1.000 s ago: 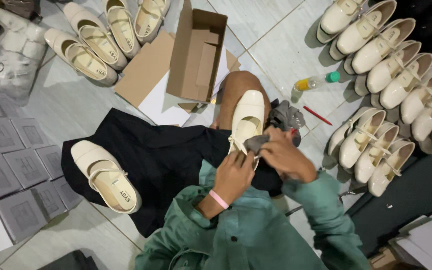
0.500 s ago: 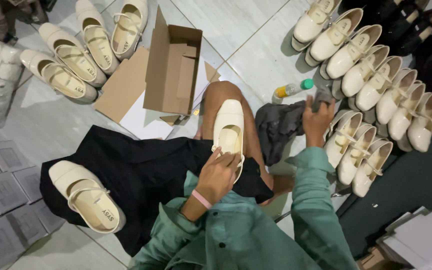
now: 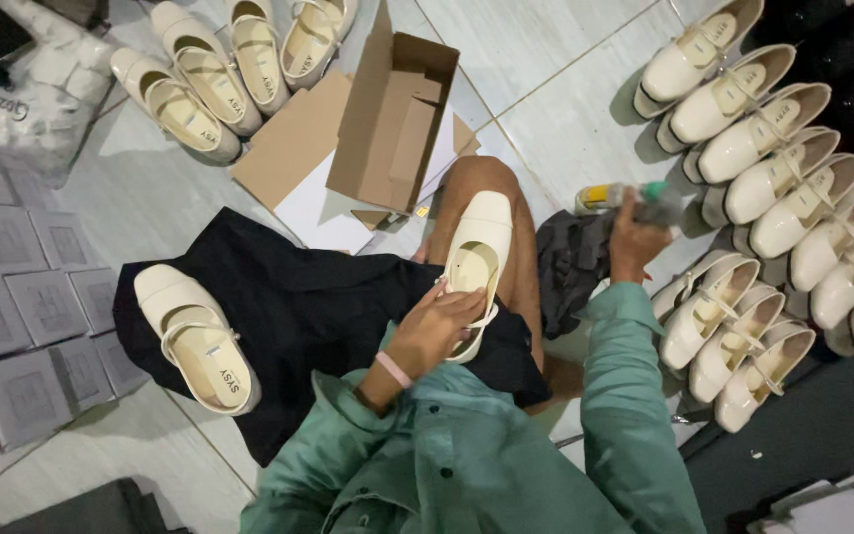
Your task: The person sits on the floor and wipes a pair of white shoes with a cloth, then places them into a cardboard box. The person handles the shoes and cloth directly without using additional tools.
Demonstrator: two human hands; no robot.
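Grasping one cream shoe: left hand; right hand grips bottle (one).

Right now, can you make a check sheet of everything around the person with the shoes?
Surface: pale tiled floor.
Job's things: cream strap shoe resting on the knee; small bottle with green cap; grey cloth.
Clutter: open cardboard box; single cream shoe on black fabric; rows of cream shoes; grey boxes.
Hands: left hand holds the shoe; right hand at the bottle.
Cables: nothing seen.
Surroundings: more cream shoes, white plastic bag.
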